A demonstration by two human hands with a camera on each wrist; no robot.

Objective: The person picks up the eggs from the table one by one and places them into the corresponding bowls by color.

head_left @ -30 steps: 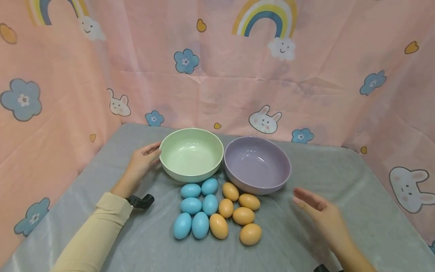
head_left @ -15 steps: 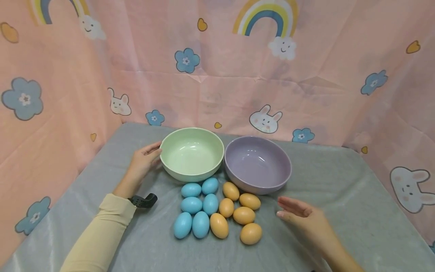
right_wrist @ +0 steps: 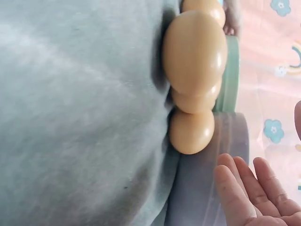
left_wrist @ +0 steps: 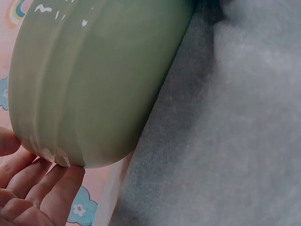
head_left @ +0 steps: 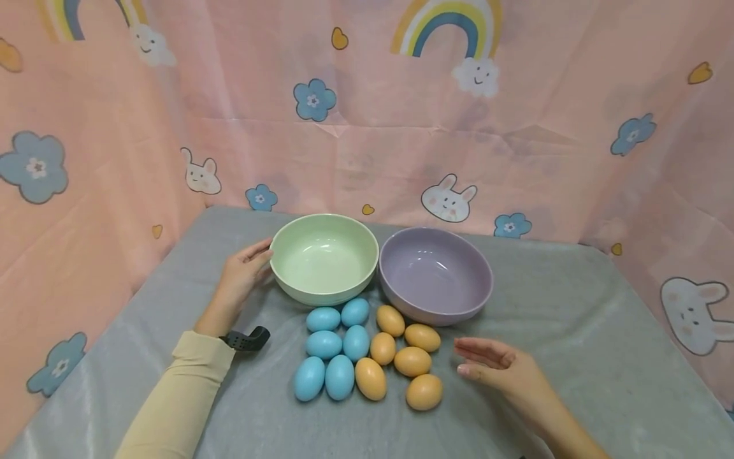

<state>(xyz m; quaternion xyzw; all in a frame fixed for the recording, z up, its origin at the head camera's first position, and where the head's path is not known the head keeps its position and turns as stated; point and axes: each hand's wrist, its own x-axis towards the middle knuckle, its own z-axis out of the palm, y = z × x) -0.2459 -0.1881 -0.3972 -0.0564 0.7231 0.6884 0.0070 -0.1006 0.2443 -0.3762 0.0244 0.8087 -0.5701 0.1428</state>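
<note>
A pale green bowl and a purple bowl stand side by side, both with nothing inside. My left hand touches the green bowl's outer left side with extended fingers; in the left wrist view the fingertips rest against its wall. Several blue eggs lie close together in front of the green bowl. To their right are several orange-yellow eggs, in front of the purple bowl. My right hand hovers just right of these eggs, fingers extended and holding nothing.
Grey cloth covers the table. A pink patterned curtain hangs behind it and along both sides. On the left wrist sits a black strap.
My right hand has moved left, coming closer to the orange-yellow eggs. The left hand stays at the green bowl, and the bowls and eggs lie as before.
</note>
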